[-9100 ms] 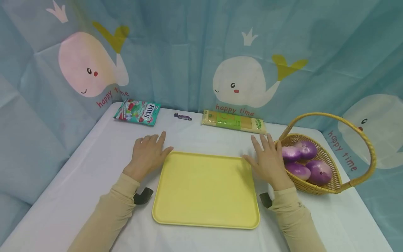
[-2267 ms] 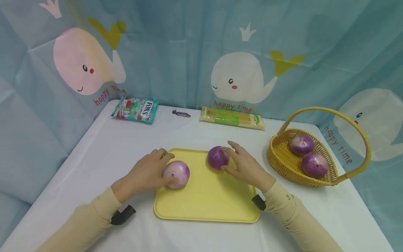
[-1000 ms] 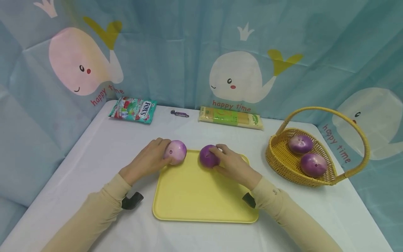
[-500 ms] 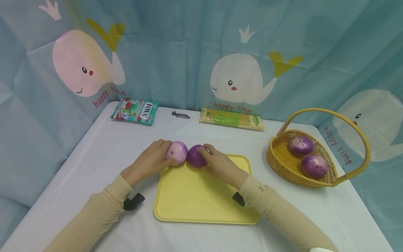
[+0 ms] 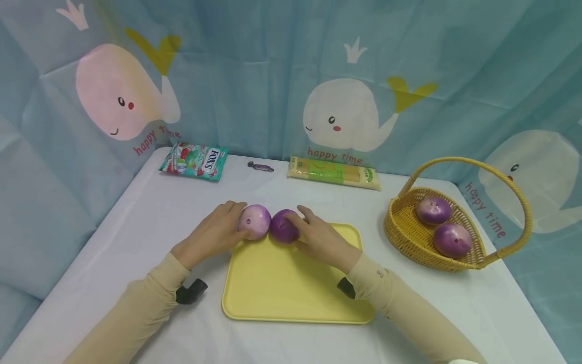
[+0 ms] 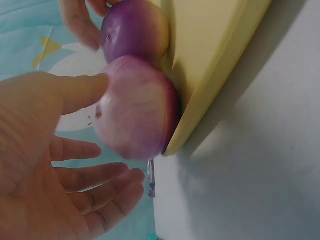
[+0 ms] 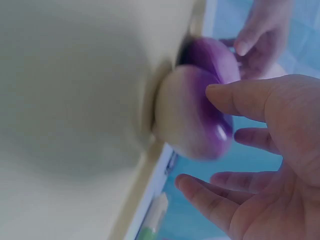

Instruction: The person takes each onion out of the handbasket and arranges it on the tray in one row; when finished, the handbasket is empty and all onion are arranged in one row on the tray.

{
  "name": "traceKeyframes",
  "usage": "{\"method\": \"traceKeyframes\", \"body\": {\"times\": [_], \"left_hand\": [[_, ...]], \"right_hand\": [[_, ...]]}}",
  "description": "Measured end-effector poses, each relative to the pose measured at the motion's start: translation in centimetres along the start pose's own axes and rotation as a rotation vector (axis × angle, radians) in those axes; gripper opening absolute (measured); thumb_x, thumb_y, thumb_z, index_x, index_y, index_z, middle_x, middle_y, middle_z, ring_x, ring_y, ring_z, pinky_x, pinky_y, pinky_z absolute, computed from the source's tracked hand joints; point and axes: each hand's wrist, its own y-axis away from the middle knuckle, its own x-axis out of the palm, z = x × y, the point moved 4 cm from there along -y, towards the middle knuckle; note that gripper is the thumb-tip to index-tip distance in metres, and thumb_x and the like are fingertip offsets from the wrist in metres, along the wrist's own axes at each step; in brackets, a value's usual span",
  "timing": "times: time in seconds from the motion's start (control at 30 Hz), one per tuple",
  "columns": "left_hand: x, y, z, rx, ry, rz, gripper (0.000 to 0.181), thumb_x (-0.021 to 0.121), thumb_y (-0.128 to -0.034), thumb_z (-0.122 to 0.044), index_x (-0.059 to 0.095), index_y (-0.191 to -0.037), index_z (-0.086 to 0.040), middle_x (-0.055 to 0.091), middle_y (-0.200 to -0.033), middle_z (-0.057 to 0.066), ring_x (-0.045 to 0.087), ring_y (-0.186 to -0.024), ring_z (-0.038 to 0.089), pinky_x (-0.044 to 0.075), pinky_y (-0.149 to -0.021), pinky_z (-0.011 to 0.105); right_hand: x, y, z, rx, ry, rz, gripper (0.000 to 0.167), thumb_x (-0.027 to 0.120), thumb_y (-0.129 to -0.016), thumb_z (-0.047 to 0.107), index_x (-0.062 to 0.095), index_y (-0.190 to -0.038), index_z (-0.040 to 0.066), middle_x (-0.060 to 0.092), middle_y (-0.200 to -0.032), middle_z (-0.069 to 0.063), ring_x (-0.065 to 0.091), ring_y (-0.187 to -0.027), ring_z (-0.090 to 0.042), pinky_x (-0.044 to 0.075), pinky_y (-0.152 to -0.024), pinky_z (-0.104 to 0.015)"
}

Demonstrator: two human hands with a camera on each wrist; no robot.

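A pale purple-and-white turnip sits at the far left corner of the yellow tray. Against its right side rests a darker purple turnip. My left hand is at the pale one; in the left wrist view its thumb tip meets the skin, while the other fingers stand apart from it. Beside the darker turnip is my right hand, thumb by its surface. The right wrist view shows a gap between that turnip and the loosely extended fingers.
On the right, a wicker basket with a tall handle holds two more turnips. Along the back lie a green candy bag, a small wrapped candy and a pack of noodles. A patterned curtain hangs behind the table.
Two turnips have gone from the basket to the tray. During the last second the darker one slid left against the pale one. Since then my right hand's fingers have loosened slightly.
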Motion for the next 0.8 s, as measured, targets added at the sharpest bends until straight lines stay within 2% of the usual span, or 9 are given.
{"method": "traceKeyframes", "body": {"times": [0.17, 0.3, 0.33, 0.4, 0.47, 0.57, 0.7, 0.8], "left_hand": [[-0.5, -0.4, 1.1, -0.096, 0.080, 0.048, 0.055, 0.050, -0.0997, -0.031, 0.041, -0.142, 0.003, 0.051, -0.136, 0.025, 0.049, -0.128, 0.042, 0.039, -0.107, 0.057], [-0.4, -1.0, 2.8, -0.167, 0.159, 0.037, 0.045, 0.036, -0.1041, -0.024, 0.045, -0.138, 0.005, 0.054, -0.134, 0.026, 0.049, -0.128, 0.043, 0.038, -0.107, 0.058], [-0.2, -1.2, 3.3, -0.181, 0.173, 0.032, 0.044, 0.035, -0.1040, -0.021, 0.047, -0.136, 0.006, 0.056, -0.132, 0.027, 0.051, -0.126, 0.043, 0.040, -0.106, 0.057], [0.1, -1.5, 4.3, -0.214, 0.201, 0.026, 0.040, 0.036, -0.1027, -0.017, 0.050, -0.132, 0.007, 0.058, -0.127, 0.028, 0.054, -0.122, 0.043, 0.042, -0.102, 0.057], [0.5, -1.8, 5.1, -0.243, 0.228, 0.034, 0.038, 0.039, -0.1009, -0.015, 0.053, -0.128, 0.007, 0.061, -0.121, 0.028, 0.058, -0.114, 0.041, 0.045, -0.097, 0.055], [1.0, -2.2, 5.7, -0.284, 0.277, 0.085, 0.036, 0.044, -0.0996, -0.016, 0.056, -0.126, 0.006, 0.065, -0.109, 0.024, 0.061, -0.098, 0.034, 0.050, -0.087, 0.048], [1.5, -2.3, 5.7, -0.311, 0.323, 0.132, 0.036, 0.048, -0.0992, -0.018, 0.059, -0.123, 0.006, 0.067, -0.093, 0.015, 0.059, -0.083, 0.022, 0.050, -0.077, 0.036], [1.6, -2.3, 5.6, -0.315, 0.325, 0.129, 0.033, 0.049, -0.0992, -0.019, 0.062, -0.118, 0.005, 0.067, -0.090, 0.013, 0.059, -0.083, 0.021, 0.050, -0.080, 0.036]], "right_hand": [[-1.9, 2.1, -2.3, 0.122, -0.006, -0.003, 0.064, 0.074, -0.085, 0.018, 0.047, -0.142, 0.011, 0.039, -0.149, -0.026, 0.063, -0.112, -0.038, 0.055, -0.088, -0.047], [-4.3, 4.6, -5.0, 0.206, 0.021, -0.062, 0.059, 0.073, -0.086, 0.018, 0.049, -0.139, 0.008, 0.040, -0.149, -0.026, 0.067, -0.094, -0.035, 0.057, -0.070, -0.041], [-5.1, 5.3, -5.8, 0.229, 0.027, -0.085, 0.058, 0.073, -0.086, 0.017, 0.050, -0.138, 0.006, 0.040, -0.148, -0.026, 0.067, -0.094, -0.037, 0.056, -0.071, -0.043], [-6.5, 6.6, -7.5, 0.289, 0.030, -0.130, 0.054, 0.071, -0.088, 0.016, 0.051, -0.137, 0.004, 0.041, -0.146, -0.027, 0.065, -0.099, -0.041, 0.055, -0.076, -0.048], [-8.1, 7.9, -9.2, 0.354, 0.025, -0.174, 0.050, 0.068, -0.089, 0.014, 0.052, -0.135, 0.002, 0.043, -0.144, -0.028, 0.059, -0.110, -0.045, 0.051, -0.087, -0.056], [-10.1, 10.1, -11.8, 0.442, 0.047, -0.254, 0.044, 0.065, -0.089, 0.010, 0.054, -0.130, -0.001, 0.050, -0.136, -0.030, 0.048, -0.122, -0.049, 0.040, -0.099, -0.064], [-11.8, 13.0, -14.7, 0.596, 0.121, -0.301, 0.043, 0.060, -0.090, 0.011, 0.052, -0.129, -0.005, 0.049, -0.129, -0.036, 0.046, -0.116, -0.055, 0.037, -0.096, -0.068], [-12.2, 15.0, -16.6, 0.727, 0.172, -0.258, 0.047, 0.056, -0.092, 0.016, 0.048, -0.132, -0.009, 0.045, -0.130, -0.041, 0.043, -0.114, -0.059, 0.036, -0.094, -0.071]]}}
